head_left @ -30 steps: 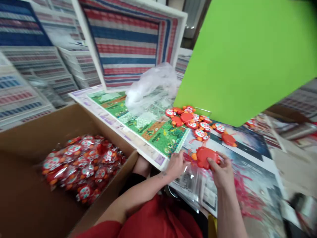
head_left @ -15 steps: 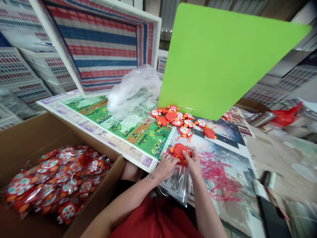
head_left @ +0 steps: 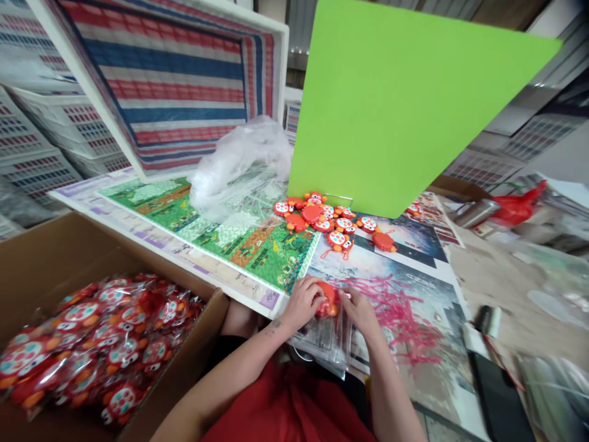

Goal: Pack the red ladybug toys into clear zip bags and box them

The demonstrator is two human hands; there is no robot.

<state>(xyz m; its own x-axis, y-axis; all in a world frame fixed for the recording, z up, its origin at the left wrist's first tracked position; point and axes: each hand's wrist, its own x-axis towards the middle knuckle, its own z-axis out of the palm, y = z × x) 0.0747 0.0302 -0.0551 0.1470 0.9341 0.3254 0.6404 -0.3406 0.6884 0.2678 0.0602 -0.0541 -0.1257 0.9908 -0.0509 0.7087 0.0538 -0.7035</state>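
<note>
My left hand (head_left: 304,302) is closed round the left side of a red crab-shaped toy (head_left: 327,299), its plain back up. My right hand (head_left: 361,312) is closed at the toy's right side, its fingertips pinching what looks like the edge of a clear plastic bag (head_left: 339,334). The bag hangs over the table edge in front of me, and more flat clear bags lie under it. Beyond my hands, several loose toys (head_left: 340,239) of the same kind, some with coloured dots showing, lie in a heap.
On my left stands a cardboard box (head_left: 193,279) of bagged toys (head_left: 122,350). A green board (head_left: 391,110) and a striped-lined crate (head_left: 175,80) rise behind the table. Pink strips (head_left: 405,319) lie to the right, near a black phone (head_left: 501,393). Thin plastic (head_left: 243,166) is bunched by the crate.
The toy has moved down toward the bag, its orange parts now mostly covered. My right hand has shifted from the toy's top to its right side. The whole view has swung slightly.
</note>
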